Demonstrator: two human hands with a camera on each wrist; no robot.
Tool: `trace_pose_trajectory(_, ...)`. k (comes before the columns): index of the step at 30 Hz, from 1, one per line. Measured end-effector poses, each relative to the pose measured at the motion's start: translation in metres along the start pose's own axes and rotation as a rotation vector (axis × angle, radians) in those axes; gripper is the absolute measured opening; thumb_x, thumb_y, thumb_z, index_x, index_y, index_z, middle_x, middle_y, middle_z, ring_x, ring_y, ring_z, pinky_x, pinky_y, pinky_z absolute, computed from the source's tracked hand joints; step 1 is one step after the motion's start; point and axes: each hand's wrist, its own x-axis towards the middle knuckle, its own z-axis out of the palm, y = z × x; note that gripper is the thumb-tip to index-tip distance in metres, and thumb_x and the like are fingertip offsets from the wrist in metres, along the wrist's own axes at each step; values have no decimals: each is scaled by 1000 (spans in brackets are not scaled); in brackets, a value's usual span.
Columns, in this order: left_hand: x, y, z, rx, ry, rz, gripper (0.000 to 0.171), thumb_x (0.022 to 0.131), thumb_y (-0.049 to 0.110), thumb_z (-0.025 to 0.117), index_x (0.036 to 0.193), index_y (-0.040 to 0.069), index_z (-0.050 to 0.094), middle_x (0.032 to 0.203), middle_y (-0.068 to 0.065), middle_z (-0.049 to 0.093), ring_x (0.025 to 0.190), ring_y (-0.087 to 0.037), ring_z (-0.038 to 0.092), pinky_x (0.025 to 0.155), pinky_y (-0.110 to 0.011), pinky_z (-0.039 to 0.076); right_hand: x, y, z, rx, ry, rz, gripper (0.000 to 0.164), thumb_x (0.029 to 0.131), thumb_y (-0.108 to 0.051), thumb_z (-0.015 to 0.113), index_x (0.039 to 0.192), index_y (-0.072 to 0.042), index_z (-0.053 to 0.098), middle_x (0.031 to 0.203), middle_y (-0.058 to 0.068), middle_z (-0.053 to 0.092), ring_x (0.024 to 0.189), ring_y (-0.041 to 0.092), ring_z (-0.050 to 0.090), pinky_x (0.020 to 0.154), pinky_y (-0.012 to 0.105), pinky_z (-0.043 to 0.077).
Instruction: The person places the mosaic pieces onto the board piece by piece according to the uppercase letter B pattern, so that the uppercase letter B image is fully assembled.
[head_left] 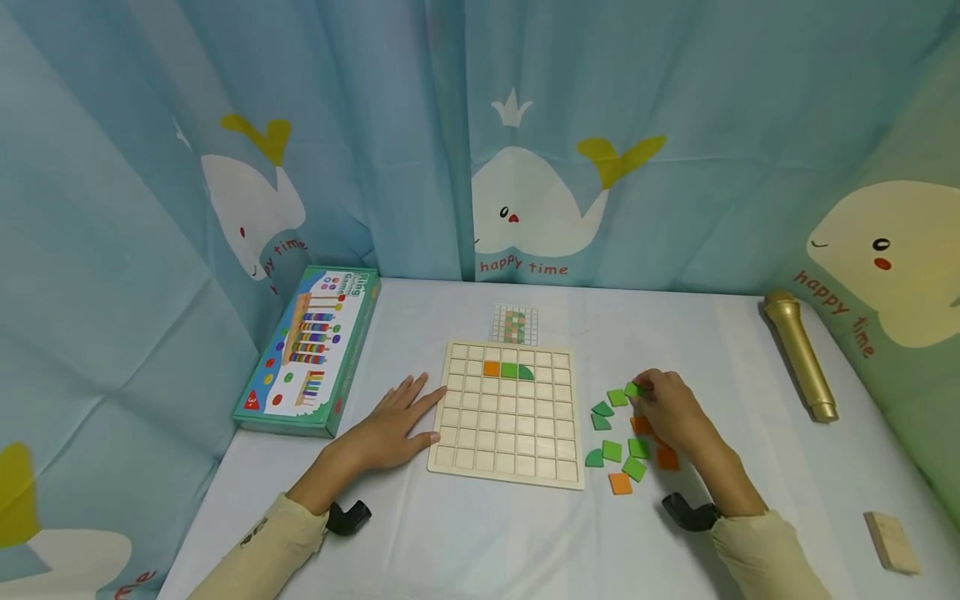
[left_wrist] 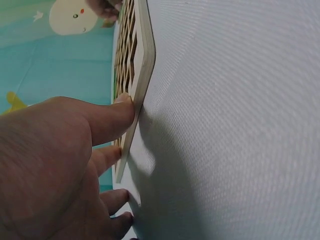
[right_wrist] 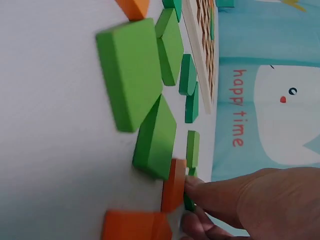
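Observation:
A wooden grid board (head_left: pixel 504 425) lies flat; an orange square tile (head_left: pixel 491 368), a light green square tile (head_left: pixel 509 370) and a dark green quarter-round tile (head_left: pixel 526 372) sit side by side in an upper row. My left hand (head_left: pixel 390 429) rests at the board's left edge, fingers spread, with the thumb (left_wrist: pixel 115 117) touching the rim. At the far end of the loose tiles my right hand (head_left: pixel 671 408) pinches a light green tile (head_left: pixel 633 389) between thumb and fingers. Beneath that hand lie orange tiles (right_wrist: pixel 174 185), partly hidden.
Several loose green tiles (head_left: pixel 612 451) and an orange tile (head_left: pixel 620 483) lie right of the board. A printed pattern card (head_left: pixel 514 325) lies behind it. A boxed ring game (head_left: pixel 307 350) stands left; a gold microphone (head_left: pixel 801 354) and a wooden block (head_left: pixel 892 542) lie right.

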Motion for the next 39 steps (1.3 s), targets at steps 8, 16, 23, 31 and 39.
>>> trace_pose_trajectory(8,0,-1,1,-4,-6,-4,70,108,39,59,169,20,29,177,-18,11,163,-43,5,130,-63,12,25,-22,7,15,28,-24,35,104,-6,64,130,16,57,127,37,54,111,47,59,97,61,53)
trace_pose_trajectory(16,0,-3,3,-2,1,3,70,108,39,58,169,21,28,177,-18,11,163,-42,5,129,-63,12,35,-77,31,51,-35,-224,31,103,-3,64,131,11,60,125,29,59,111,40,65,94,51,58)
trace_pose_trajectory(23,1,-3,3,-5,0,5,70,108,39,59,169,20,29,177,-18,11,163,-43,5,129,-64,12,38,-119,62,96,-145,-338,29,103,-7,68,128,8,63,119,19,59,105,29,65,92,40,59)
trace_pose_trajectory(31,1,-2,2,-1,-7,6,70,109,40,57,169,22,28,177,-18,10,163,-43,5,129,-64,11,39,-143,80,41,-147,-402,20,100,-4,72,117,3,65,112,14,60,100,24,63,89,35,59)
trace_pose_trajectory(39,1,-3,2,7,-2,17,69,109,40,57,169,21,29,176,-19,10,163,-44,6,129,-64,12,40,-151,86,40,-129,-453,9,98,2,70,108,3,69,110,13,61,99,23,62,87,33,59)
